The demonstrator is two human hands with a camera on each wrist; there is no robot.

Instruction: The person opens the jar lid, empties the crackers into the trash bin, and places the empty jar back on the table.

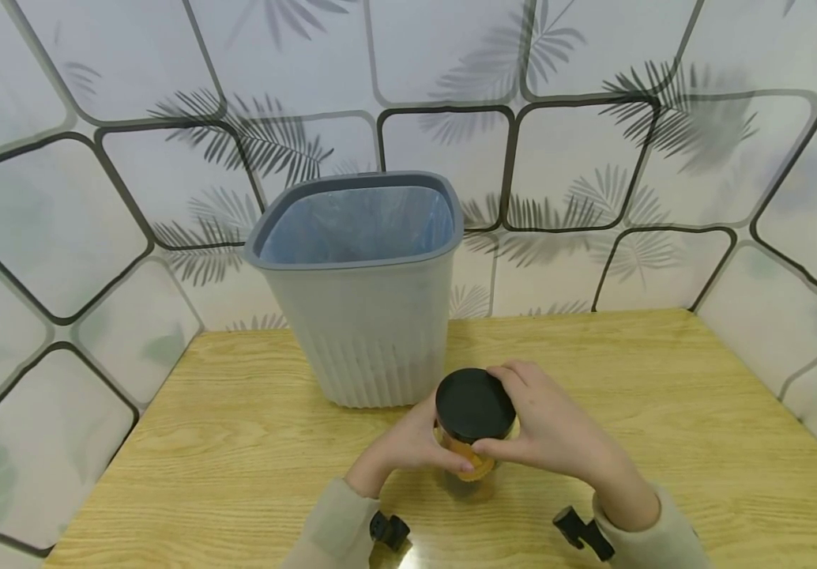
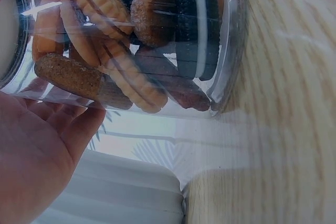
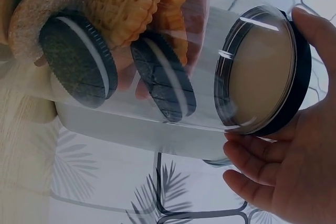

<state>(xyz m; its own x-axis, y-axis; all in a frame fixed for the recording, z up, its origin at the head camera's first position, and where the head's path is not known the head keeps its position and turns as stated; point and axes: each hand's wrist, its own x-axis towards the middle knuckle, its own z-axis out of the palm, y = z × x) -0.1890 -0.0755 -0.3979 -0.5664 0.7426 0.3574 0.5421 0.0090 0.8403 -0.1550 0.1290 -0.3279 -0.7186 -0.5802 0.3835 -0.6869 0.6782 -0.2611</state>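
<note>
A clear jar (image 1: 478, 468) with a black lid (image 1: 475, 405) stands upright on the table in the head view. My left hand (image 1: 416, 438) grips the jar's body from the left, thumb across its front. From the right, my right hand (image 1: 551, 427) holds the lid's edge, fingers behind and thumb in front. Inside are cookies: a black sandwich cookie (image 2: 197, 30) and finger-shaped biscuits (image 2: 79, 77) in the left wrist view, a round yellow biscuit (image 3: 123, 6) in the right wrist view. The lid's pale underside (image 3: 262, 72) shows through the clear wall.
Behind the jar and to its left stands a tall white bin (image 1: 373, 340) with a grey rim and a bluish liner. The wood-grain table (image 1: 224, 458) meets a leaf-patterned backdrop (image 1: 572, 166) at the back and sides.
</note>
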